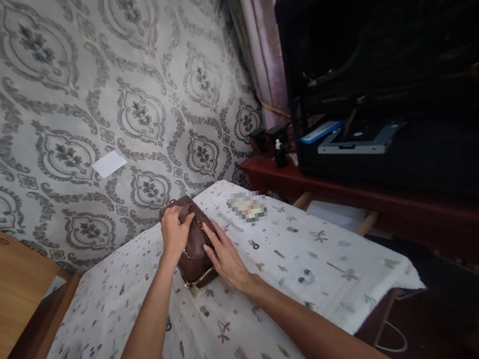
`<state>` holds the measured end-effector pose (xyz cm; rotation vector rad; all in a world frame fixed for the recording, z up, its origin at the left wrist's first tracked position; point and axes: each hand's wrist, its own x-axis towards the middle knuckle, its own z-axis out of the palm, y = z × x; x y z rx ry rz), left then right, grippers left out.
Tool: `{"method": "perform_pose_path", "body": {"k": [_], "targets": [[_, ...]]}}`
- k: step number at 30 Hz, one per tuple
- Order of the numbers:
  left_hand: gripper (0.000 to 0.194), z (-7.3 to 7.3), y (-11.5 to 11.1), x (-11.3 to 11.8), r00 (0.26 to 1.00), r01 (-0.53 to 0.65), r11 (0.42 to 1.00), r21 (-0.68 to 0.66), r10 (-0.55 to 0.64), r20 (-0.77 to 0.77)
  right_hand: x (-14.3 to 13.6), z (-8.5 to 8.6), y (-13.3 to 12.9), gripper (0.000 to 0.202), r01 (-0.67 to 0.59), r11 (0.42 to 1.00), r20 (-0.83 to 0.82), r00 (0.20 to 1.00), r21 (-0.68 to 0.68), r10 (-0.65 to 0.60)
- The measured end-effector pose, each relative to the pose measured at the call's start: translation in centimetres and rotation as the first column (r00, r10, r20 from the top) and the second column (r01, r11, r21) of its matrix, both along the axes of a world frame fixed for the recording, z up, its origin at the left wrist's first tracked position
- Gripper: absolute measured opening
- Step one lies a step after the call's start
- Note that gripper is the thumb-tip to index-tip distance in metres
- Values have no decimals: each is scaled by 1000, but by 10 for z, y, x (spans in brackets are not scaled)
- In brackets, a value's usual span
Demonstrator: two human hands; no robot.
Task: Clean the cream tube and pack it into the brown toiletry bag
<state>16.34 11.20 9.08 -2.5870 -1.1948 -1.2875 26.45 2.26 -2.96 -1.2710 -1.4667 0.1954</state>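
A small brown leather bag with gold zips lies on a table covered by a white patterned cloth. My left hand rests on top of the bag, fingers curled over its upper edge near the zip. My right hand lies flat against the bag's right side, fingers pointing toward the wall. Both hands touch the bag, which stays on the cloth.
A blurred small item lies on the cloth beyond the bag. A dark red shelf at the right carries a large black box, small bottles and flat devices. A wooden cabinet stands at the left; a patterned wall lies behind.
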Motion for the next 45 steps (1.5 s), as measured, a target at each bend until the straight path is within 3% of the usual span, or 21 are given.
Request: {"method": "perform_pose_path", "body": {"k": [13,20,26,30,36,41,45], "targets": [[7,4,-7,-6,986,160,986,-37,-161,-39,4,3,0,56,1,1000,21,1000,23,-1],[15,9,-21,-10,992,97,992,-85,-104,-75,3,6,-4,57,1,1000,21,1000,0,-1],[36,15,-35,-40,983,5,1000,-6,-6,-183,-1,7,-9,67,17,1000,90,996,0,-17],[30,8,-39,-54,990,-46,998,-40,40,-137,-2,6,-8,73,40,996,169,984,84,-54],[10,4,-48,-53,983,-107,993,-42,99,-151,-3,7,-7,69,57,992,205,975,114,-79],[13,2,-54,-51,968,-137,990,32,141,-208,-3,3,-4,71,35,992,179,982,121,-57],[16,1,-57,-50,915,-213,973,84,229,-332,-3,0,-1,72,25,992,168,985,120,-45]]}}
